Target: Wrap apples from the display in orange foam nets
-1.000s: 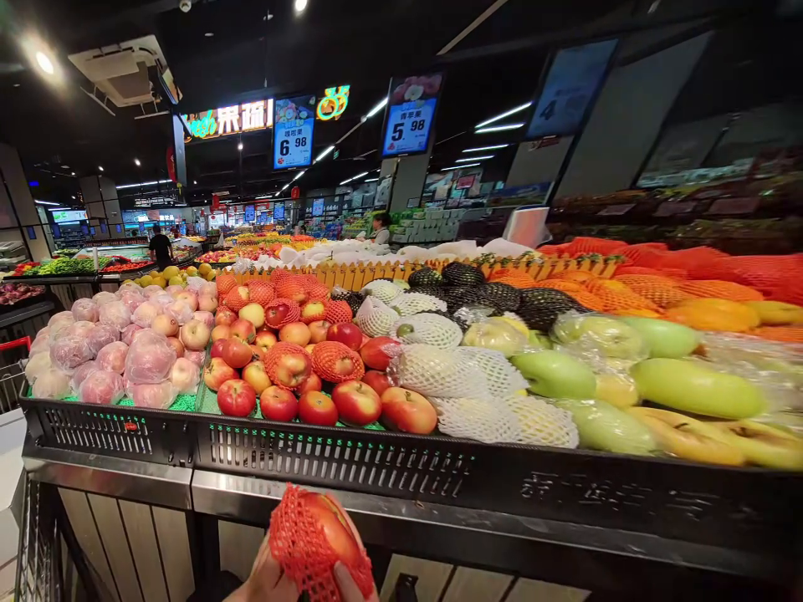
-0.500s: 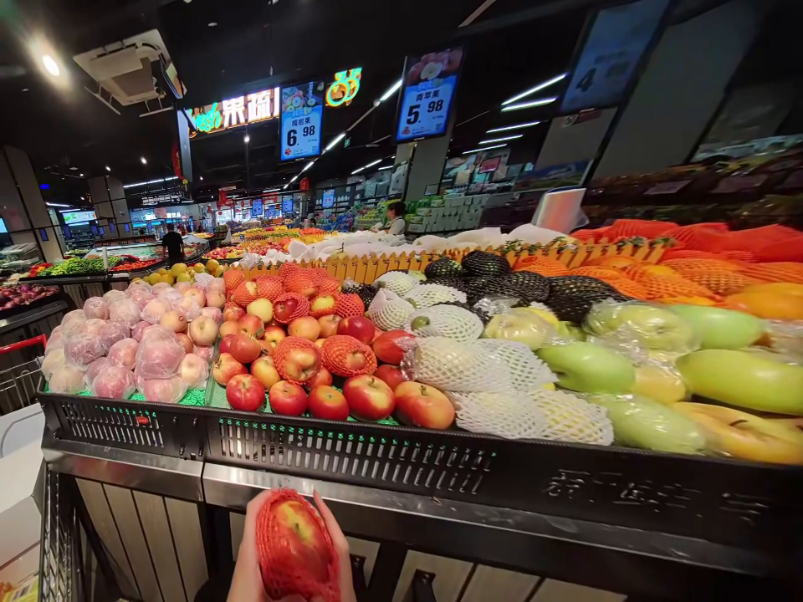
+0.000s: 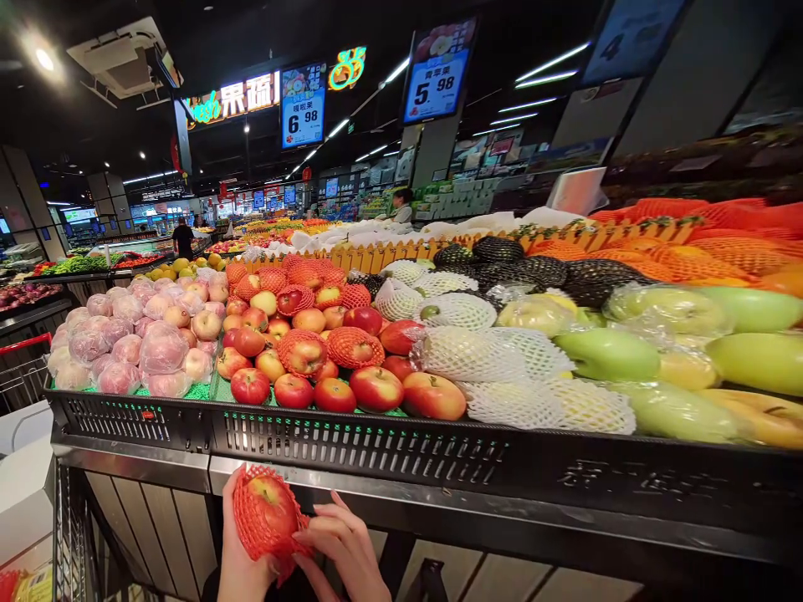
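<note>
Low in the view, a red-and-yellow apple sleeved in orange foam netting sat in the left hand, whose fingers curled up around its left and under side in a closed grip. The right hand lay just right of the fruit, fingers loosely spread, with the fingertips touching the netting at its lower right edge but not wrapped around it. So the apple stood between the two hands, held by the left and only touched by the right, its long axis roughly upright.

Above and beyond both hands ran the black perforated front rail of the produce bench, with loose red apples heaped directly behind it. High above, a blue price sign read "6.98" and another blue sign to its right read "5.98"; the lit yellow lettering left of them ended an English word in "sh" before Chinese characters.
</note>
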A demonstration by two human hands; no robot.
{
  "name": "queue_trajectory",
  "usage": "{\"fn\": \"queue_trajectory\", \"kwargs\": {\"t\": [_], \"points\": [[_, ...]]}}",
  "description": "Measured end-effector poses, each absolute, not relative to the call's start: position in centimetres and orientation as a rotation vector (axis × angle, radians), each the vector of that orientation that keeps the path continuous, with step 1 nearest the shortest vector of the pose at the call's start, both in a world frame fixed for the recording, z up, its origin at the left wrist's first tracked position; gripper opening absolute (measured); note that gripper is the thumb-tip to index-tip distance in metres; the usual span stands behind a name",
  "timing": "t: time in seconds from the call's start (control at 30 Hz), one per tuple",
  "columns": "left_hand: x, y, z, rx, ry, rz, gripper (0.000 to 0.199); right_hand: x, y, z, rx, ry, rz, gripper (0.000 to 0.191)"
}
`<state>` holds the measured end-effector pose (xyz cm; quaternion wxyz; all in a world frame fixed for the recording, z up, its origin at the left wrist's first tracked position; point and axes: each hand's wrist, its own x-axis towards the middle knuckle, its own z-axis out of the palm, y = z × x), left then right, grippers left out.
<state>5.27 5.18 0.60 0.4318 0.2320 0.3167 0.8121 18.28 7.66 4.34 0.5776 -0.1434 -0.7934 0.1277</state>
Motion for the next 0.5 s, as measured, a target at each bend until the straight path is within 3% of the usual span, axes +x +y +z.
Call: {"fn": "queue_trajectory", "kwargs": {"t": [0.1,0.23,0.4,0.5], "points": [[5.3,4.8,0.8,0.592,0.849,2.010,0.099,17.4,7.4,4.2,-0.261,-1.712,0.476,0.011],[5.0,4.1,0.6,0.780,0.882,1.913,0.107,16.0,7.1,2.0,-0.286,-1.501,0.635,0.015],[4.1,3.5,2.0,0.636,0.938,1.851,0.109,14.6,6.6,-0.5,-0.342,-1.322,0.927,0.040],[3.9,3.8,3.5,0.593,0.918,1.843,0.104,13.0,5.3,-0.7,-0.360,-1.303,1.120,0.065]]}}
